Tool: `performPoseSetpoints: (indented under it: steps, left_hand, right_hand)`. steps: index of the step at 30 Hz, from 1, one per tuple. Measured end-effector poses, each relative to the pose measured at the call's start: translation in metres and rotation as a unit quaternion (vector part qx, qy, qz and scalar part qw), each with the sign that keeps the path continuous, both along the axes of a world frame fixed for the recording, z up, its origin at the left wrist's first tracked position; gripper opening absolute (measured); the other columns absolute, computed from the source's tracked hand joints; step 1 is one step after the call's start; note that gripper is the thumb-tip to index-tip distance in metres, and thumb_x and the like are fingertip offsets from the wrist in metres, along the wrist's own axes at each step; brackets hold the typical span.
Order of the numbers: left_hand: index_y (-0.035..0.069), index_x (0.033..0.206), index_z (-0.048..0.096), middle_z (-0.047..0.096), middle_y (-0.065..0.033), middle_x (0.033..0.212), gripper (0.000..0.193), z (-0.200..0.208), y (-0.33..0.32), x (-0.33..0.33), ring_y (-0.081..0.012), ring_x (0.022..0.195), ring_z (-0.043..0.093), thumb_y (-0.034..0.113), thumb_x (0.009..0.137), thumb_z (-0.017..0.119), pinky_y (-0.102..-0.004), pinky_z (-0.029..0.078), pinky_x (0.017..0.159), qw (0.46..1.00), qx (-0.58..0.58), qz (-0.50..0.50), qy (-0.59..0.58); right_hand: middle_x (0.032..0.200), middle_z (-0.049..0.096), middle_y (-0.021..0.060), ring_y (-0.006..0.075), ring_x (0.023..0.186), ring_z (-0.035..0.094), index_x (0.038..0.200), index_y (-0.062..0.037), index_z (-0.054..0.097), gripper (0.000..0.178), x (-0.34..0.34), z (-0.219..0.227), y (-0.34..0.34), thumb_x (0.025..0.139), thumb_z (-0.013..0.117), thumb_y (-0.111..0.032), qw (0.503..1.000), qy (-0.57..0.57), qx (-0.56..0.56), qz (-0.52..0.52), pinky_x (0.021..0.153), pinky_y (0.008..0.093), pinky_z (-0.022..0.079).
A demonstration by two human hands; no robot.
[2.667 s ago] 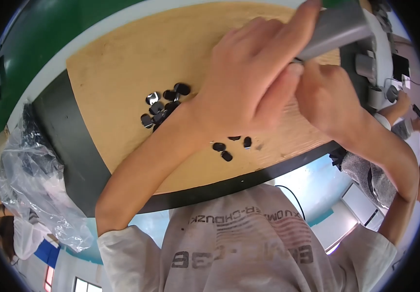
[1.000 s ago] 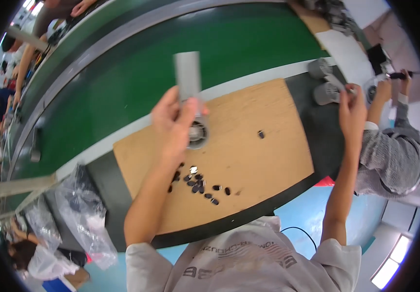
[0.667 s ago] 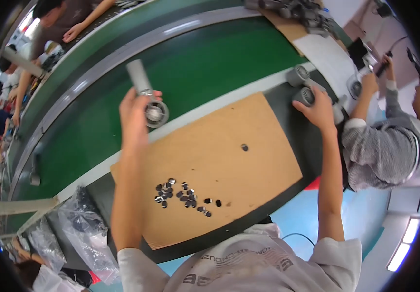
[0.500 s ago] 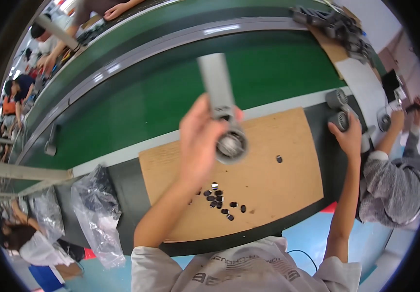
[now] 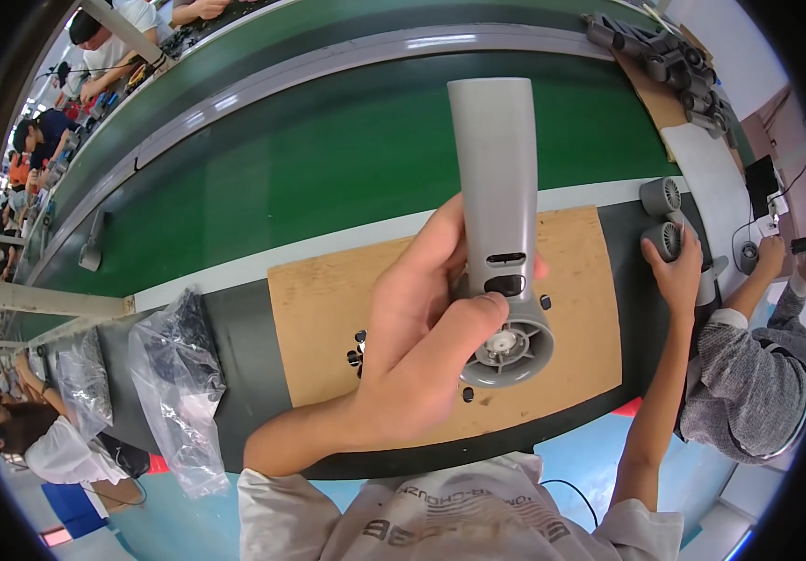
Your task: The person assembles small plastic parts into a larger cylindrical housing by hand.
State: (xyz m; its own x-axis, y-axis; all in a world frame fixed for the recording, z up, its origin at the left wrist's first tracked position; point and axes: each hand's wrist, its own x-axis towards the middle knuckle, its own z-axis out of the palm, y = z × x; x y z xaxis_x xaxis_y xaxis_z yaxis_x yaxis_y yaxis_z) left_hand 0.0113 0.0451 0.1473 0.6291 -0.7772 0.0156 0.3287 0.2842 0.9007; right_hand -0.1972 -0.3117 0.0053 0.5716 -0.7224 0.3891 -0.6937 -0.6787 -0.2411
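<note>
My left hand (image 5: pixel 412 346) grips a grey tubular plastic housing (image 5: pixel 498 168) with a round, spoked end, like a hair dryer body. The housing stands over the cardboard sheet (image 5: pixel 571 346), its long tube pointing away from me. A narrow slot and a small black switch piece (image 5: pixel 504 284) show on its side. My left thumb presses beside that piece. At the right, my right hand (image 5: pixel 678 276) is closed round another grey housing (image 5: pixel 667 240) with a ribbed round end. Small black pieces (image 5: pixel 356 353) lie on the cardboard, partly hidden behind my left hand.
Beyond the cardboard runs a green conveyor belt (image 5: pixel 328 168). Clear plastic bags (image 5: pixel 179 374) lie on the left. More grey housings (image 5: pixel 665 61) are piled at the far right. A co-worker in a grey top (image 5: pixel 749 374) is close on my right.
My left hand has brought the housing nearer and to the right, turning its slotted side into view. The thumb now rests by the black switch piece. My right hand stays on its housing.
</note>
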Motion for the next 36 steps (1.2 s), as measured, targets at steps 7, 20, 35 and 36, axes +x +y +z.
performPoseSetpoints:
  steps: [7,20,35,36]
  left_hand:
    - [-0.006,0.142,0.039,0.061,-0.0148,0.112,0.056,-0.003,0.001,-0.003,-0.0152,0.100,0.057,0.002,0.088,0.045,-0.0299,0.047,0.088,1.000,-0.015,-0.016,-0.011]
    - [-0.004,0.140,0.043,0.062,-0.0082,0.106,0.048,-0.019,-0.002,0.011,-0.0082,0.087,0.058,0.004,0.095,0.056,-0.0242,0.048,0.071,0.998,-0.011,0.026,-0.063]
    - [-0.002,0.103,0.069,0.072,-0.0178,0.093,0.042,-0.156,-0.059,0.257,-0.0286,0.091,0.071,0.029,0.077,0.075,-0.0382,0.053,0.082,0.759,0.469,0.343,-0.294]
    - [-0.002,0.103,0.069,0.072,-0.0178,0.093,0.042,-0.156,-0.052,0.265,-0.0286,0.091,0.071,0.029,0.077,0.075,-0.0382,0.053,0.082,0.755,0.475,0.345,-0.291]
  right_hand:
    - [0.116,0.060,0.0220,0.0395,0.111,0.058,0.127,0.0018,0.056,0.067,0.001,0.001,0.002,0.079,0.081,-0.037,1.000,0.002,0.011,-0.001,0.097,0.0444,0.044]
    - [0.118,0.060,0.0221,0.0395,0.112,0.058,0.126,0.0024,0.056,0.066,0.003,0.002,0.005,0.078,0.081,-0.035,1.000,-0.003,0.017,-0.010,0.098,0.0441,0.044]
    - [0.101,0.062,0.0072,0.0153,0.096,0.062,0.116,0.0031,0.058,0.055,0.001,0.043,0.073,0.073,0.086,-0.017,0.968,-0.090,0.219,0.085,0.083,0.0287,0.050]
    - [0.103,0.059,0.0028,0.0115,0.095,0.060,0.116,0.0018,0.058,0.054,0.003,0.045,0.079,0.072,0.086,-0.012,0.955,-0.093,0.270,0.080,0.080,0.0248,0.050]
